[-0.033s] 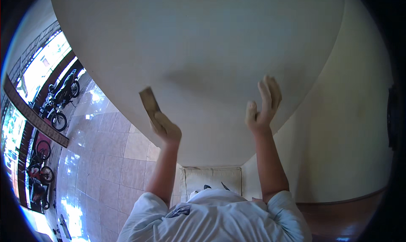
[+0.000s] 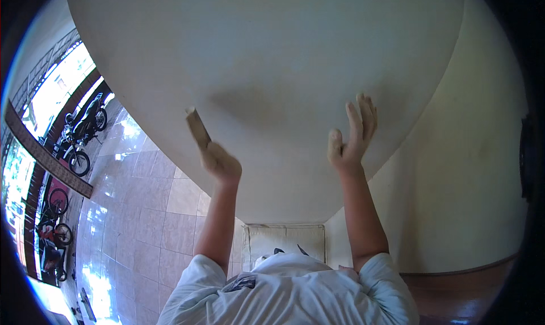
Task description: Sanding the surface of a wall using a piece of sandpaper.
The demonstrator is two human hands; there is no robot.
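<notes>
My left hand (image 2: pixel 221 161), closed, grips a flat brownish-grey rectangular piece (image 2: pixel 197 129) whose exact kind I cannot make out. It juts up and to the left past my fingers, seen partly edge-on. In front of me rises a broad pale wall (image 2: pixel 272 47); the left hand is close to it, but I cannot tell whether the piece touches. To the right, my right hand (image 2: pixel 355 133) is raised before the same wall with its fingers apart and nothing in it. Both hands look pale, as if dusty.
A cream padded seat or cushion (image 2: pixel 284 237) lies below my chest. On the left spreads a shiny tiled floor (image 2: pixel 147 211), with a motorcycle (image 2: pixel 85 126) and bicycles (image 2: pixel 58 200) beyond. A side wall (image 2: pixel 465 183) meets a reddish-brown surface (image 2: pixel 460 294) at lower right.
Both hands have risen slightly. The piece in my left hand has turned and shows more of its edge. My right hand's fingers look a little more spread.
</notes>
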